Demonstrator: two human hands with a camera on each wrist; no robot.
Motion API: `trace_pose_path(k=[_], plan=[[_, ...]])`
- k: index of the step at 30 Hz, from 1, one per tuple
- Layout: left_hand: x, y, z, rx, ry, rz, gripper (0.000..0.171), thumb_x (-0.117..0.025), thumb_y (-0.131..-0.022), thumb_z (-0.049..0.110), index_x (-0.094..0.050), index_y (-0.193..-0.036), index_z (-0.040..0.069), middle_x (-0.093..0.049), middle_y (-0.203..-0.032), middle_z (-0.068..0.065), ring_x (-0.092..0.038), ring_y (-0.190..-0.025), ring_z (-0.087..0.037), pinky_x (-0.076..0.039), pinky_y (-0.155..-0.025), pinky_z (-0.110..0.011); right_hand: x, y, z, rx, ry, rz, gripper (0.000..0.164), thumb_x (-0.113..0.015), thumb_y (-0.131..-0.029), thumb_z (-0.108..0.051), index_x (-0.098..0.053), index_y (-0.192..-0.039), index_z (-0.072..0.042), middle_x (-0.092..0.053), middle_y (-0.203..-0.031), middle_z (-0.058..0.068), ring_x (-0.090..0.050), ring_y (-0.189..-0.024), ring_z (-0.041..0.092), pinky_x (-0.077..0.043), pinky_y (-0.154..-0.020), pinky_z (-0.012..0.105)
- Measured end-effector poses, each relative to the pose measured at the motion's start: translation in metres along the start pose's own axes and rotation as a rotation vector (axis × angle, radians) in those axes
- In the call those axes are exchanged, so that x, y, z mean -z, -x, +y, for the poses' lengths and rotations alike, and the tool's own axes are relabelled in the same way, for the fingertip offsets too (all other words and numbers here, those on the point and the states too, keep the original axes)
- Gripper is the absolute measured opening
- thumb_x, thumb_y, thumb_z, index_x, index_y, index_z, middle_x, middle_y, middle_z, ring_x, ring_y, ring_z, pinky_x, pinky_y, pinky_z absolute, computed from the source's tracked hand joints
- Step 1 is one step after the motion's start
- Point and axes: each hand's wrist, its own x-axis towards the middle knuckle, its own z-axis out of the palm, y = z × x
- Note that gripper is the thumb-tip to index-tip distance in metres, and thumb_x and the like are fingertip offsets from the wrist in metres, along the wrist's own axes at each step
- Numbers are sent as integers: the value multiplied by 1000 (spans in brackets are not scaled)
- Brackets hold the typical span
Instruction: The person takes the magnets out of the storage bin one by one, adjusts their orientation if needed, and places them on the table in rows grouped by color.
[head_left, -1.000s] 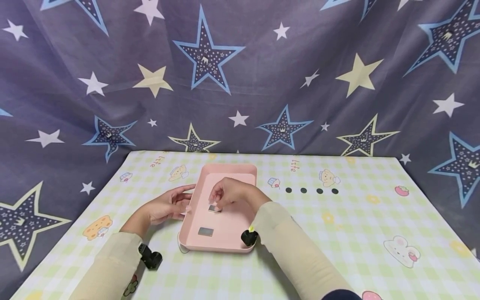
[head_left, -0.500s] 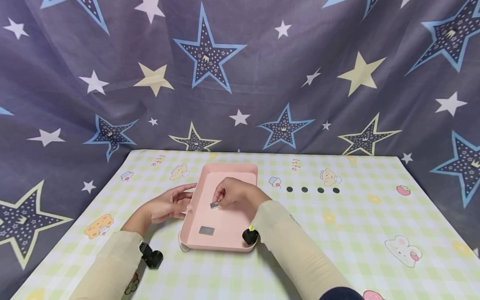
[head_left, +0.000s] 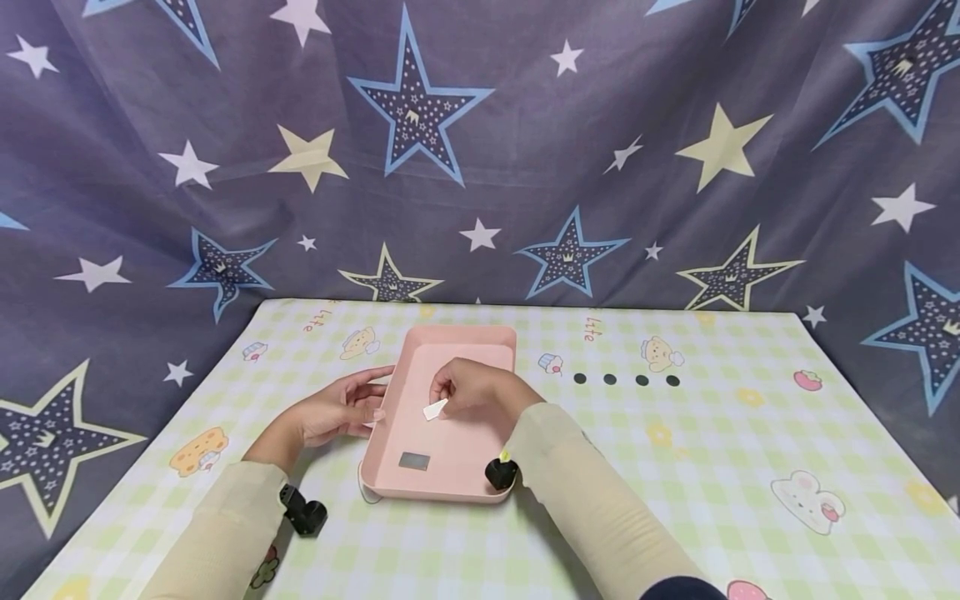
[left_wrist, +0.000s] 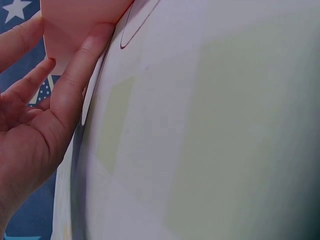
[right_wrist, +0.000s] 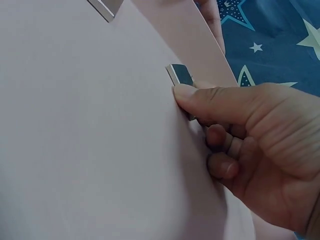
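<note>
A shallow pink tray (head_left: 465,475) lies on the table with its long sides running away from me. Over its floor, my right hand (head_left: 468,387) pinches a small silver rectangular block (head_left: 435,409) between thumb and fingers. In the right wrist view the thumb (right_wrist: 200,97) lies across the block (right_wrist: 181,75), whose far end sticks out. A second silver rectangular block (head_left: 414,461) lies flat on the tray's floor nearer to me. My left hand (head_left: 330,408) rests against the tray's left wall, its extended fingertips touching the outer side, as the left wrist view (left_wrist: 45,105) also shows.
Several small black discs (head_left: 610,379) form a row right of the tray. A thin cord loop (head_left: 367,496) pokes out at the tray's near left corner. The checked cloth (head_left: 675,467) covers the table, and a star-patterned curtain (head_left: 480,150) hangs behind.
The right hand has tilted the pinched block up from the tray floor, so a bright face now shows instead of a grey one. The left hand and tray have stayed in place.
</note>
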Motion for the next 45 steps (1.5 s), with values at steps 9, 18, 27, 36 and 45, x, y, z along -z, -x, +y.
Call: trace_pose_path(k=[9, 18, 27, 36, 45], plan=[[-1, 1, 0, 0, -7, 5, 85, -62, -91, -2, -10, -157, 7, -25, -150, -30, -53, -119, -25, -49, -93, -52, 1, 3, 1, 41, -103, 9, 19, -78, -75, 9, -69, -92, 8, -57, -70, -1, -49, -66, 6, -41, -62, 16], [1, 0, -1, 0, -16, -1, 85, -62, -91, -3, -9, -157, 8, -24, -151, -30, -52, -119, -24, -49, -93, -52, 1, 3, 1, -17, -132, 45, 18, -80, -75, 6, -74, -92, 5, -60, -65, -3, -48, -60, 5, -38, -57, 16], [1, 0, -1, -4, -15, -6, 85, -61, -91, -4, -9, -157, 8, -25, -149, -29, -53, -118, -22, -49, -93, -51, 2, 5, 0, -49, -60, 70, 10, -82, -76, -1, -76, -85, -1, -67, -69, -4, -54, -63, 3, -44, -61, 15], [-1, 1, 0, -2, -33, 3, 84, -62, -92, 0, -9, -157, 8, -25, -150, -30, -54, -117, -24, -49, -93, -52, 4, 7, -2, -17, -96, 37, 6, -76, -81, 3, -71, -84, 2, -63, -68, -4, -53, -62, 5, -42, -59, 16], [1, 1, 0, -8, -26, -11, 85, -63, -92, 0, -8, -157, 8, -24, -150, -30, -54, -118, -24, -49, -93, -51, 14, 12, -14, -16, -79, 76, 5, -73, -83, 3, -70, -84, -1, -66, -70, -1, -57, -63, 6, -44, -59, 17]])
